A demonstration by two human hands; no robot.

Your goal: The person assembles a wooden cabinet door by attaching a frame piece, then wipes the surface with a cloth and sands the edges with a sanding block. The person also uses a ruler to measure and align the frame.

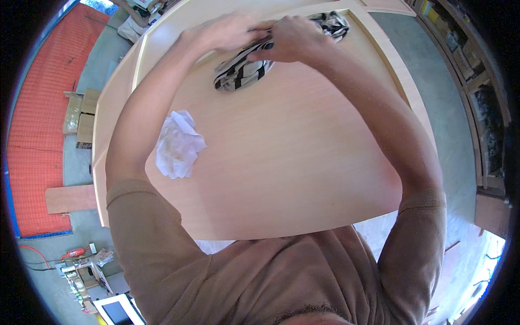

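Observation:
A black-and-white striped cloth point(244, 70) lies bunched near the far edge of a pale wooden panel point(292, 162). My right hand point(299, 40) is closed over its middle, and the cloth shows on both sides of that hand. Close beside it, my left hand point(230, 31) is slightly blurred, with its fingers bent in at the cloth's upper edge. The fingertips of both hands are partly hidden. A crumpled white sheet point(180, 143), paper or thin cloth, rests on the panel near my left forearm.
A raised wooden rim point(387, 51) borders the panel at the right. Cardboard boxes point(86, 119) and a wooden board point(70, 199) are at the left, before orange sheeting point(40, 124). Shelving point(474, 81) stands at the far right. Another person's arm point(132, 13) shows at the upper left.

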